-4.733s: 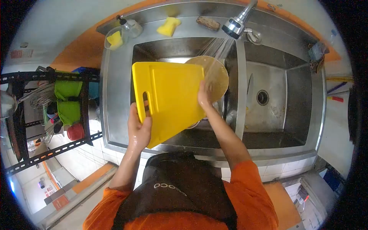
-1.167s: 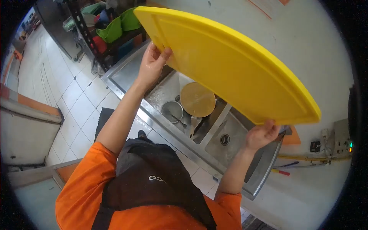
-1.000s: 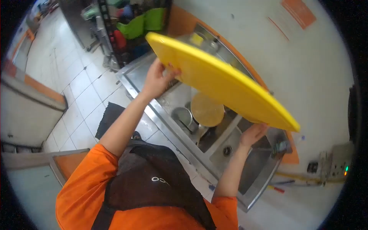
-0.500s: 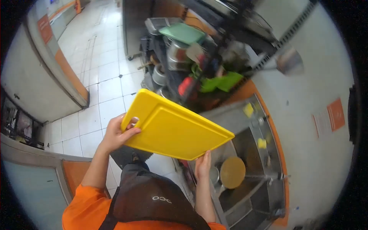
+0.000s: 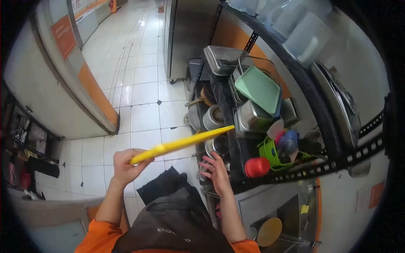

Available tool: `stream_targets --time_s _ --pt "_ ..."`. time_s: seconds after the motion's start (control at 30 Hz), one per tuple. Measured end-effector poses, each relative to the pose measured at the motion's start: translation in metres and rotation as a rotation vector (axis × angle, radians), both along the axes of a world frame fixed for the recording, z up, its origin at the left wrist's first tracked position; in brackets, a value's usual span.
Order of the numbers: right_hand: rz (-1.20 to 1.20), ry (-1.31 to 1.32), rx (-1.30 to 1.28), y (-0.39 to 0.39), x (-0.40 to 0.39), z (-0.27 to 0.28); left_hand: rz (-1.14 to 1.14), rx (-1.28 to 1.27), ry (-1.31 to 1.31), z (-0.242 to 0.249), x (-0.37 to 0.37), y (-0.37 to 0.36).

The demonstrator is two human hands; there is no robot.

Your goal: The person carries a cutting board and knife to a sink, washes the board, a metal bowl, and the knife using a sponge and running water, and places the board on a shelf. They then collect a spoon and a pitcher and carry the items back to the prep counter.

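Note:
A yellow cutting board [image 5: 185, 142] is seen nearly edge-on, held out in front of my body and slanting up to the right. My left hand [image 5: 126, 166] is closed around its near left end. Below the board's right part is my right hand [image 5: 218, 175], with fingers spread and nothing in them; it appears apart from the board. Just beyond those fingers, steel pots [image 5: 217, 145] stand on the low rack, partly hidden by the board.
A rack to the right bears a green tray [image 5: 259, 90], steel pans [image 5: 255, 116], a green basket [image 5: 270, 154] and red bowls [image 5: 256, 167]. Plastic jugs [image 5: 306, 40] stand on its upper shelf. Lower right is a sink with a round tan board [image 5: 270, 232]. A black mat [image 5: 158, 183] lies on the tiles.
My view has swung toward the rack. The cutting board has turned from face-on to nearly edge-on. My right hand has come off its lower edge and opened; the left keeps its hold.

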State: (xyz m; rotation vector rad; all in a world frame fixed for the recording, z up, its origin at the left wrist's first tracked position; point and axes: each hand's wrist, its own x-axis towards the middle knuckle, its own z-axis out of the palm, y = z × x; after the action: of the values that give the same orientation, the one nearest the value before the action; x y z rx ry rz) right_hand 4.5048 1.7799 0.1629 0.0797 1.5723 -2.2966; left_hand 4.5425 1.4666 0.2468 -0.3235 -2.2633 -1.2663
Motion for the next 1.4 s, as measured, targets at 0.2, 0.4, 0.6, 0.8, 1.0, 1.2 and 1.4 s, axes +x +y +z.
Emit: stream_targets --time_s 0.2,0.4,0.6,0.8,1.0,1.2,1.4 --pt "0.038 -0.128 -0.504 -0.059 -0.154 0.052 -0.149 -0.553 0.295 0.001 -0.136 -0.010" --pt "-0.162 0.020 -0.441 -0.109 -0.293 0.086 -0.146 -0.658 0.400 0.020 -0.275 -0.050" --pt "-0.493 0.361 -0.163 -0.127 -0.398 0.124 -0.046 -0.339 0.245 0.028 -0.410 -0.072" --pt "-0.945 0.377 0.095 -0.119 -0.510 0.142 -0.062 -0.080 0.053 -0.047 -0.576 -0.108" --pt "-1.168 0.375 0.685 -0.066 -0.638 0.133 -0.300 -0.059 -0.159 -0.087 -0.715 -0.148" --pt "-1.322 0.325 1.056 0.005 -0.766 0.111 -0.418 -0.060 -0.249 -0.109 -0.791 -0.200" --pt "-1.113 -0.018 1.660 0.052 -0.852 0.096 -0.421 -0.050 -0.329 -0.136 -0.824 -0.236"
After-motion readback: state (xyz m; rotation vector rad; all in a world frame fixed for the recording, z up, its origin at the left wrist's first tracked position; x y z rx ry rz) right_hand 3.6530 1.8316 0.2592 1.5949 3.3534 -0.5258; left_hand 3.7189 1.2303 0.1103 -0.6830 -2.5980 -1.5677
